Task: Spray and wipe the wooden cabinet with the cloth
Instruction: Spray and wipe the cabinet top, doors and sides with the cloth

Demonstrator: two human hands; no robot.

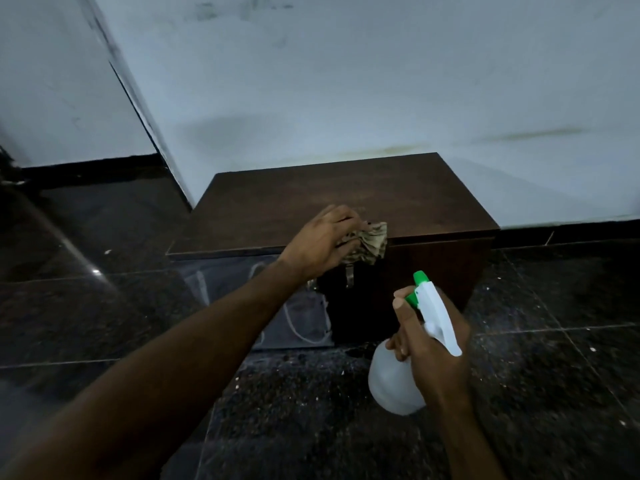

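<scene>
Right hand [429, 351], lower right of frame, grips spray bottle [398, 379], nozzle up toward wooden cabinet [346, 199] at frame centre. Left hand [320, 242] pinches crumpled cloth [370, 242] at cabinet's front top edge.

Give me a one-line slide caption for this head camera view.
Left hand holds crumpled cloth at wooden cabinet's front edge; right hand grips spray bottle.

Dim, bluish indoor light. Beside the wooden cabinet [332, 199], the polished floor [540, 375] shows small glints. A soft shadow smudges the wall [346, 81] above it. Edges bend and blur.
</scene>
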